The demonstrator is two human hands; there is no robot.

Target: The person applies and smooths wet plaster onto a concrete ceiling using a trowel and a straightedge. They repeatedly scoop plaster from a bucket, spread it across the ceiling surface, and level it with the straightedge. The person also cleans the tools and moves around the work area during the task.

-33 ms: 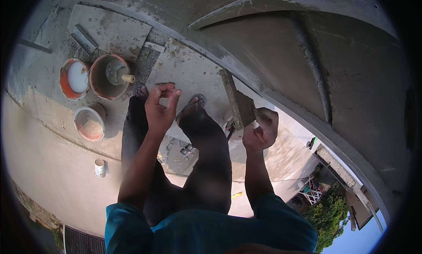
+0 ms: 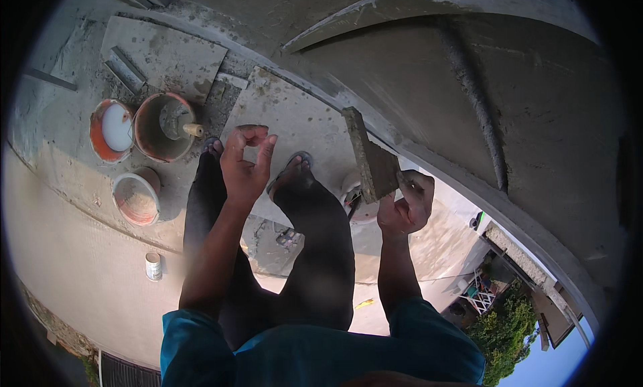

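Head view: grey plastered wall (image 2: 415,72) curves across the upper right; a pale board (image 2: 288,106) lies on the ground beside it. Mortar-caked tool (image 2: 380,169) is raised between the board and the wall, touching the right hand (image 2: 406,205), which pinches its near end between thumb and fingers. From that hand the tool lies ahead and leftward. Left hand (image 2: 248,161) farther off, fingers curled, thumb apart, nothing visible between. Long axis steep; far end points away from the body, slightly left.
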